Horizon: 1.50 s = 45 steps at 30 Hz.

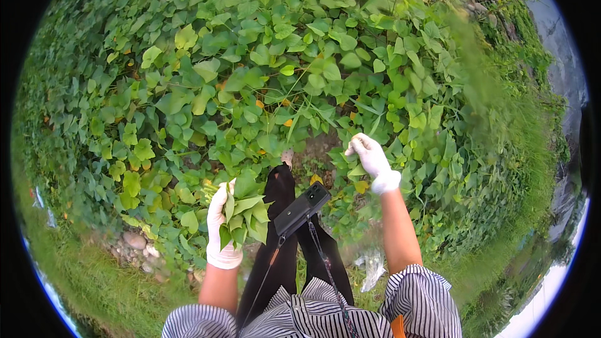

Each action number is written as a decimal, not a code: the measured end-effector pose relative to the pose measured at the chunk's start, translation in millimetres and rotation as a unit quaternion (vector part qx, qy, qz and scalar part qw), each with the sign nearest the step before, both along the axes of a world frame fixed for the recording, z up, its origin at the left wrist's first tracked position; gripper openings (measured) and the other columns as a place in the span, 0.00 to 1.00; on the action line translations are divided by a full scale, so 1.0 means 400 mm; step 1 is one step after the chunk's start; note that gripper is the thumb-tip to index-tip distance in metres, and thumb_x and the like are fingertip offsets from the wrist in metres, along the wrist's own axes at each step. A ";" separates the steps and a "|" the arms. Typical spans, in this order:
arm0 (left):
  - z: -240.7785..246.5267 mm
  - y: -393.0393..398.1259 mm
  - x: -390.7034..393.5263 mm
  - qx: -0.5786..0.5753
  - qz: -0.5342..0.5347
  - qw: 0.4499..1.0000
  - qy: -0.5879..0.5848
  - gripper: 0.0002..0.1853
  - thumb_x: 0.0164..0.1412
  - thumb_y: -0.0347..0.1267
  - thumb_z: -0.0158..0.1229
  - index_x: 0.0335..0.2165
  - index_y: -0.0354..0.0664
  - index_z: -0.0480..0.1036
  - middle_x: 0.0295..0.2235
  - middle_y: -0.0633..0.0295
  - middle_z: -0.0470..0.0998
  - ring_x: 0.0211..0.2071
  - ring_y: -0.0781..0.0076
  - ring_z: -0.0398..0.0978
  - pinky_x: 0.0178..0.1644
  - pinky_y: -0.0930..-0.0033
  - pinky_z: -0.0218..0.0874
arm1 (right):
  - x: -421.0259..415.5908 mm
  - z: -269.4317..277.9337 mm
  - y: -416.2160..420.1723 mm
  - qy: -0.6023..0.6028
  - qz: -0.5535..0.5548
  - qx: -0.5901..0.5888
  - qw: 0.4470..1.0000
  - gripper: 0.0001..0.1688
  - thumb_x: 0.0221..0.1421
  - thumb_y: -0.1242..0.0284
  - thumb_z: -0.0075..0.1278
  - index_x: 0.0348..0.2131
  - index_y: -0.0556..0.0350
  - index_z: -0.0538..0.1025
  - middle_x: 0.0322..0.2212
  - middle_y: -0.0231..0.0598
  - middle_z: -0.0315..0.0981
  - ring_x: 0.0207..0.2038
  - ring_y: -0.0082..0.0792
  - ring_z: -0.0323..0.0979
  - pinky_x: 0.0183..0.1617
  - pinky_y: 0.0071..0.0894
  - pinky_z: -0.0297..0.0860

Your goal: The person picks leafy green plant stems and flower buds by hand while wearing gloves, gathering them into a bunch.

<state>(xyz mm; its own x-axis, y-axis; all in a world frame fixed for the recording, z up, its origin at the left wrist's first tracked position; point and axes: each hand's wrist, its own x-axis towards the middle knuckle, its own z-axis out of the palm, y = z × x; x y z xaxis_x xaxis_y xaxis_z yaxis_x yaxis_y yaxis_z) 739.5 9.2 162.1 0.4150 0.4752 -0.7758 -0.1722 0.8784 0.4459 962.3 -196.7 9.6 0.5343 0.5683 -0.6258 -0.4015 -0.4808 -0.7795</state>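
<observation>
My left hand (pixel 217 225), in a white glove, grips a bunch of picked green leaves (pixel 246 216). Their cut stems (pixel 209 190) poke out on the hand's left side, and the blades hang toward my legs. On the other side, my right hand (pixel 371 155), also white-gloved, is held over the vines with thumb and fingers drawn together. Nothing shows between its fingertips. Green leaves (pixel 357 170) lie just below it, near its wrist. In front of me spreads a dense bed of heart-shaped leafy vines (pixel 281 56), probably sweet potato.
A black phone (pixel 303 209) hangs on a cord before my legs in dark trousers (pixel 279 249). Bare soil (pixel 321 148) shows ahead of my foot. Clear plastic (pixel 373 270) lies at right, stones (pixel 135 240) at left. A grey paved strip (pixel 558 56) runs along the far right.
</observation>
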 end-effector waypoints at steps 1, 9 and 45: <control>0.004 -0.014 0.012 -0.008 -0.006 1.000 -0.013 0.11 0.56 0.35 0.47 0.34 0.40 0.70 0.37 0.51 0.72 0.35 0.63 0.73 0.40 0.64 0.66 | 0.025 0.014 -0.019 -0.002 -0.043 0.051 0.998 0.09 0.55 0.70 0.40 0.28 0.58 0.68 0.18 0.28 0.66 0.22 0.19 0.63 0.31 0.18 0.62; -0.067 -0.096 0.198 -0.147 -0.031 0.986 -0.066 0.11 0.54 0.35 0.49 0.33 0.40 0.71 0.34 0.53 0.74 0.31 0.64 0.74 0.36 0.66 0.69 | 0.231 0.098 0.137 -0.147 0.016 0.003 0.989 0.10 0.46 0.71 0.51 0.25 0.59 0.68 0.20 0.25 0.65 0.24 0.15 0.60 0.29 0.16 0.60; -0.382 -0.242 0.170 -0.537 -0.001 0.842 -0.055 0.18 0.59 0.37 0.39 0.42 0.35 0.65 0.47 0.47 0.63 0.49 0.57 0.63 0.54 0.53 0.53 | 0.188 -0.516 0.500 0.155 0.328 -0.168 0.917 0.22 0.42 0.58 0.53 0.34 0.54 0.73 0.38 0.35 0.69 0.43 0.35 0.65 0.49 0.25 0.54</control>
